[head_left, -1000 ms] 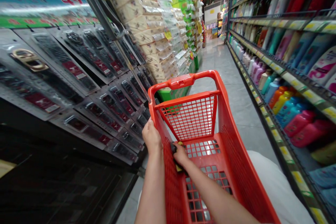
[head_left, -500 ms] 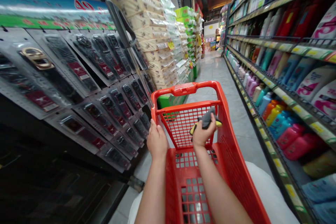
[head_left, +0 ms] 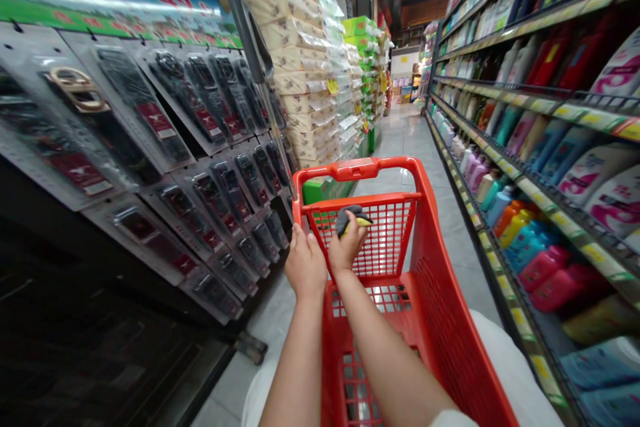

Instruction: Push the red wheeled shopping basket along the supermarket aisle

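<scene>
A red plastic shopping cart (head_left: 430, 267) stands in front of me in a shop aisle. My left hand (head_left: 305, 265) is closed over the cart's left rim near its front corner. My right hand (head_left: 346, 248) is raised inside the basket, next to the left hand, with its fingers wrapped round a small grey and yellow item (head_left: 352, 217) that sticks out above the knuckles. The item is level with the mesh front wall of the cart.
A display wall of packaged dark goods (head_left: 190, 147) runs along the left. Stacked tissue packs (head_left: 305, 67) stand beyond it. Shelves of coloured bottles (head_left: 540, 167) line the right. The grey tiled aisle floor (head_left: 410, 127) stretches ahead.
My right hand took the grey and yellow item from the basket floor, lifted it, then carried it left beside my left hand. The left hand stayed on the rim.
</scene>
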`<state>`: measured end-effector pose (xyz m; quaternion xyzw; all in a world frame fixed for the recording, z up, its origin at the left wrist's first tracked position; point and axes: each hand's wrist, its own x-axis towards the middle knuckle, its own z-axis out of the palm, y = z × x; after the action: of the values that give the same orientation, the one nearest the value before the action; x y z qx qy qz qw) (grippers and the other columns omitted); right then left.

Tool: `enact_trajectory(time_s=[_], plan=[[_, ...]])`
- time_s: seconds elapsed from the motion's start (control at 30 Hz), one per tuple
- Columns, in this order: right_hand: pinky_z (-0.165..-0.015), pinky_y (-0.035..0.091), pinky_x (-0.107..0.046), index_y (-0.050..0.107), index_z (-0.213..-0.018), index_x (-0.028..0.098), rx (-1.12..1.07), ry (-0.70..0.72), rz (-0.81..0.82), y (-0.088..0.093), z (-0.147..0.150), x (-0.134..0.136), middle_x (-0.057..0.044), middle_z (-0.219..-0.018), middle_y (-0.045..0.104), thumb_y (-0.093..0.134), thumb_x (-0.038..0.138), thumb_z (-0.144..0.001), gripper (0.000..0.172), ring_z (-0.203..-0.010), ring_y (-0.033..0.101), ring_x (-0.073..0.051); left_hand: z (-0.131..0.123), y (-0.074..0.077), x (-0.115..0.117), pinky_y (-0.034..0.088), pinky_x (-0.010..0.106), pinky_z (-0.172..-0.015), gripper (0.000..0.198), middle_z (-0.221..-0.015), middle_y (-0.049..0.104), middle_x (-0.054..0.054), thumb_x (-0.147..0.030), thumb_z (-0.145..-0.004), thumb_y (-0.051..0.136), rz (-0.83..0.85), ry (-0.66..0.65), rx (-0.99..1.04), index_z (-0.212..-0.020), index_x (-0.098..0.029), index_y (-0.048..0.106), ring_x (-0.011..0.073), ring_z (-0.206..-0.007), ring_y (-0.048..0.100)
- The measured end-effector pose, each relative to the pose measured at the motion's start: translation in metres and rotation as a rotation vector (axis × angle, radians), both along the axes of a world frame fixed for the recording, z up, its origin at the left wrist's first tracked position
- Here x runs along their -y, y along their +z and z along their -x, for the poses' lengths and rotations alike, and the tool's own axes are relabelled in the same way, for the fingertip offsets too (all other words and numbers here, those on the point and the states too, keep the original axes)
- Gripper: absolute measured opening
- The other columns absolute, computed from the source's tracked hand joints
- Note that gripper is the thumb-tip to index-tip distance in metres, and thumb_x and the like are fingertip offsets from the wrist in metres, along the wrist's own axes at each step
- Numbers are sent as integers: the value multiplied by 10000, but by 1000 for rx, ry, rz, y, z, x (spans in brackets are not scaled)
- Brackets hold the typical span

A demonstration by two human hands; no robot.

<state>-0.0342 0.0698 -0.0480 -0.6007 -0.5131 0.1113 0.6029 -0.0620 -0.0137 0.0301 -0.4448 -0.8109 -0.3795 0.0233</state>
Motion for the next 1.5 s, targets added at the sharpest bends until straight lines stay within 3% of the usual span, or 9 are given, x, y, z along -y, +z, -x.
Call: enact_trajectory(time_s=[0.13,0.27,0.47,0.73,0.83,1.0,1.27,1.4,1.5], plan=[[-850,377,-371,658,-1123,312,559,326,-141,-16,7,4,-85,-1005,544,539,262,-872,282,-1039,443,-256,1,2,2,465,352,-970,509,-1402,483,154,-275,-934,359,22,1,-5,-1407,-100,424,255,-1212,547],[-849,367,-357,696,-1056,344,809,394,-226,-43,-48,-4,-68,-992,569,530,150,-863,320,-1071,443,-232,4,3,4,457,358,-986,513,-1405,480,149,-243,-921,374,10,-12,-15,-1410,-93,416,254,-1239,523],[-877,397,-386,528,-1337,147,174,-188,-101,-68,-113,-21,-144,-1025,531,416,55,-759,596,-1024,487,-266,3,2,5,473,372,-969,525,-1388,498,160,-250,-917,376,35,-14,-7,-1414,-85,408,262,-1207,552],[-1013,352,-399,479,-1372,271,593,316,-217,-70,-56,-8,-85,-1266,536,412,-42,-641,798,-1240,388,-261,3,4,3,484,389,-953,546,-1402,480,163,-264,-906,385,35,1,-35,-1417,-73,399,282,-1195,558],[-971,379,-405,534,-1320,297,680,207,-213,-70,-86,-18,-92,-1219,554,433,-31,-681,725,-1198,415,-268,5,5,4,490,387,-942,547,-1397,489,157,-277,-904,390,43,13,-29,-1418,-90,404,284,-1195,558],[-891,410,-395,300,-1471,215,521,-51,-44,-77,-121,-38,-98,-961,586,438,-7,-658,855,-983,503,-255,6,4,2,472,365,-970,533,-1380,515,137,-285,-900,408,31,10,-16,-1407,-118,430,266,-1204,551],[-692,428,-288,251,-1470,79,98,-22,139,-169,-86,8,-67,-807,568,378,89,-713,768,-737,543,-223,5,2,0,480,381,-953,526,-1351,545,135,-274,-887,443,-2,15,-15,-1396,-140,453,279,-1169,576],[-770,430,-302,-105,-1475,13,-243,22,109,-154,-61,-8,-124,-950,624,288,114,-795,792,-798,587,-233,3,2,1,482,355,-951,515,-1328,570,118,-267,-882,462,-25,0,0,-1387,-167,469,260,-1161,584],[-869,414,-320,-142,-1471,34,-241,-6,131,-124,-50,-24,-181,-1135,575,287,138,-826,782,-996,573,-240,1,3,1,478,363,-959,512,-1346,550,130,-263,-886,453,-6,-1,-11,-1384,-148,470,265,-1169,578]])
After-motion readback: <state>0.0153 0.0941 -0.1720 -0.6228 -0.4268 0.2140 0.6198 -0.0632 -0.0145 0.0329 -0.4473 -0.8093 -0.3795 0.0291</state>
